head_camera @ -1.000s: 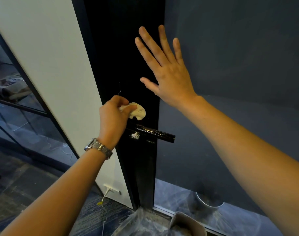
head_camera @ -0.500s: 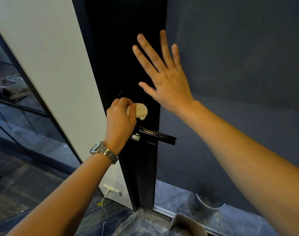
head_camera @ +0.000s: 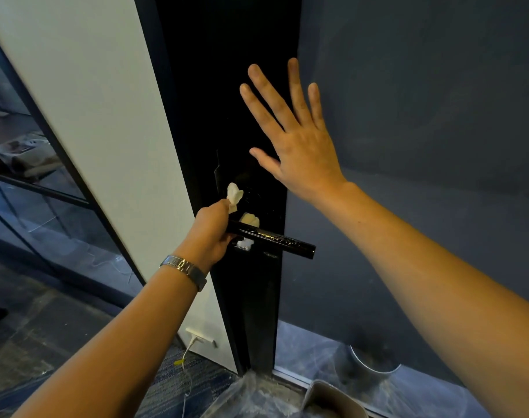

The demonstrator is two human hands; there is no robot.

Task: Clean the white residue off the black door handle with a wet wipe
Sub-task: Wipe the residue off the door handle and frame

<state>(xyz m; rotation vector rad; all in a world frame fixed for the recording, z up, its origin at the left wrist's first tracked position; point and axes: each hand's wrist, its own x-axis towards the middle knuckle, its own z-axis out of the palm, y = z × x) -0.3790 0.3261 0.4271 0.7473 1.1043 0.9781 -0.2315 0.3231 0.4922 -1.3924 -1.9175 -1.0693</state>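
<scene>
At far left, a glass partition (head_camera: 31,164) with a dark frame is showing a room beyond it, and a white wall panel (head_camera: 106,116) is standing next to it. A white cable (head_camera: 186,357) is hanging from a socket (head_camera: 200,337) low on that panel. The left hand (head_camera: 210,233), with a metal watch (head_camera: 183,268) on its wrist, is gripping the inner end of the black door handle (head_camera: 272,238), its fingers curled closed around the bar. The same hand is pinching a crumpled wet wipe (head_camera: 234,196), which is sticking up just above the knuckles and lying against the black door (head_camera: 227,86). Whether the wipe is also wrapped around the bar under the fingers cannot be told. The handle is projecting to the right, roughly level, with pale flecks along its top face. A patch of white residue (head_camera: 245,244) is sitting on the door plate just below the bar, and a cream smear (head_camera: 250,220) is showing just above it. The right hand (head_camera: 296,137) is lying flat and fully open, fingers spread, holding nothing, across the door edge and the dark blue wall (head_camera: 423,116), above the handle. At lower right, a bin (head_camera: 332,399) and plastic sheeting (head_camera: 251,396) are resting on the floor.
</scene>
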